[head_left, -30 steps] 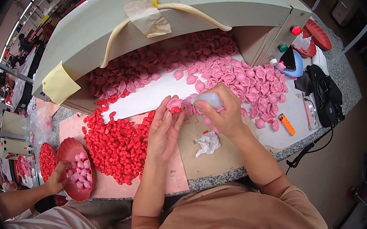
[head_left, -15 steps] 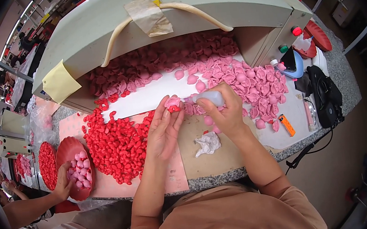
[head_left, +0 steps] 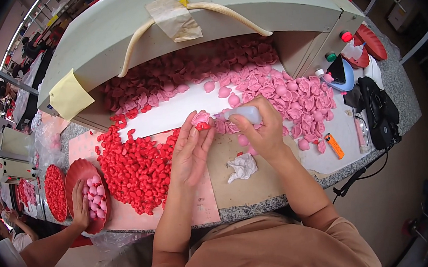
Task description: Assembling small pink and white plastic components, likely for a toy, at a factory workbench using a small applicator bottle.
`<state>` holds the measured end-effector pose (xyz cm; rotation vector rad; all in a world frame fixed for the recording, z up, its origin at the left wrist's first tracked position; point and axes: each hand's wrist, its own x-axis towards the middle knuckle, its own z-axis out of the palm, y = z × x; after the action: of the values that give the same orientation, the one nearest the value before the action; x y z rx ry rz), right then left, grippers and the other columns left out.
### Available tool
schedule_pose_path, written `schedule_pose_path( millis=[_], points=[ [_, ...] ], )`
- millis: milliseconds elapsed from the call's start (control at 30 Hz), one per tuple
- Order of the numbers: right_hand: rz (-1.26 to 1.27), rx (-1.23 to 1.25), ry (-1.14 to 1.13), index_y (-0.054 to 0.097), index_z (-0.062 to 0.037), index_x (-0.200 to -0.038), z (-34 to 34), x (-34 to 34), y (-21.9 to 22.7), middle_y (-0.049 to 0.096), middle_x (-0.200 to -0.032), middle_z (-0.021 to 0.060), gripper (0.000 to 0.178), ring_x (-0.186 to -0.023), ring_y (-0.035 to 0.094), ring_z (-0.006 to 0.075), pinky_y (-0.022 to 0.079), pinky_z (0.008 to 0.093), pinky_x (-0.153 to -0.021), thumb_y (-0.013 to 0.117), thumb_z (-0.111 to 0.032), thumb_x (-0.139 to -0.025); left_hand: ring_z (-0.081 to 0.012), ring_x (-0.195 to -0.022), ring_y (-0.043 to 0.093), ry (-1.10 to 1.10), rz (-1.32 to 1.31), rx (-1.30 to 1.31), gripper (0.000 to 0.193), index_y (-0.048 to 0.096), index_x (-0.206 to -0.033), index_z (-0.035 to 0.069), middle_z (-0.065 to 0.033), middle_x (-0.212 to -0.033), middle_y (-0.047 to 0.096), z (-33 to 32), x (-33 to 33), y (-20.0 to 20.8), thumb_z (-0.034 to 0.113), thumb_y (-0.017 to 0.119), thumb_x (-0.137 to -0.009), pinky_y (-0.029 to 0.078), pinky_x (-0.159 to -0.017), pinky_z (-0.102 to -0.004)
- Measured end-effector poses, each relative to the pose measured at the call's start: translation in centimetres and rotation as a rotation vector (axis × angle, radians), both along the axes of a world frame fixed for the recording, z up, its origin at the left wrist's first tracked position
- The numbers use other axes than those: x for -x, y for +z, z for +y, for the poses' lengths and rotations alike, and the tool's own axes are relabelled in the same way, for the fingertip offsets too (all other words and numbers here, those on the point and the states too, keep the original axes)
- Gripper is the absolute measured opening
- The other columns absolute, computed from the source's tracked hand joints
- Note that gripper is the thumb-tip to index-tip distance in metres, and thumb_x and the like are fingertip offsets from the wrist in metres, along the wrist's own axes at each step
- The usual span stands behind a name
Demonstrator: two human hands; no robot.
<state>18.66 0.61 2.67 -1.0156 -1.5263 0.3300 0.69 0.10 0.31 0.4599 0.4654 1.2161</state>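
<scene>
My left hand (head_left: pixel 189 154) is closed in a fingertip pinch on a small pink-and-red moulded piece (head_left: pixel 201 119), its pink part on top and red below. In my right hand (head_left: pixel 269 133) is a translucent squeeze bottle (head_left: pixel 248 113), tipped sideways. The bottle's narrow end points left at the piece; whether it touches cannot be made out. To the left of my hands spreads a heap of glossy red pieces (head_left: pixel 137 175). Pink moulded pieces (head_left: pixel 299 96), some round and some ruffled, lie heaped on the right and continue under the grey hood.
A grey machine hood (head_left: pixel 244 21) arches over the far side. Crumpled white tissue (head_left: pixel 242 167) lies between my forearms, and an orange object (head_left: pixel 334 146) sits farther right near a black bag (head_left: pixel 380 111). At left, a co-worker's hand (head_left: pixel 80 205) rests at a red tray (head_left: pixel 77 171) of pink balls.
The co-worker's hand at the left has shifted along the red tray, its fingers now straighter and pointing farther away. My hands, the bottle and the piece stay almost in place.
</scene>
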Motion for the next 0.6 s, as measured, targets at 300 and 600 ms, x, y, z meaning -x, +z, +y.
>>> schedule_pose_path(
  millis=[300,600],
  points=[
    [-0.014,0.008,0.016,0.058,-0.0022,-0.083,0.03,-0.03,0.07,0.056,-0.073,0.0071,0.018,-0.062,0.053,0.015,0.041,0.0278,-0.055,0.071,-0.013,-0.076,-0.0253,-0.122,0.045,0.003,-0.004,0.013,0.044,0.033,-0.135,0.001,-0.0122,-0.13,0.046,0.01,-0.01,-0.04,0.009,0.047,-0.094,0.032,-0.109,-0.038],
    [-0.045,-0.045,0.016,0.058,-0.0026,-0.082,-0.02,0.39,0.03,0.056,-0.073,0.0071,0.019,-0.062,0.054,0.0165,0.041,0.0286,-0.054,0.073,-0.011,-0.074,-0.0216,-0.12,0.047,0.031,0.085,-0.015,0.045,0.035,-0.135,0.002,-0.0099,-0.13,0.047,-0.11,-0.04,-0.23,0.008,0.049,-0.093,0.036,-0.107,-0.0358]
  ],
)
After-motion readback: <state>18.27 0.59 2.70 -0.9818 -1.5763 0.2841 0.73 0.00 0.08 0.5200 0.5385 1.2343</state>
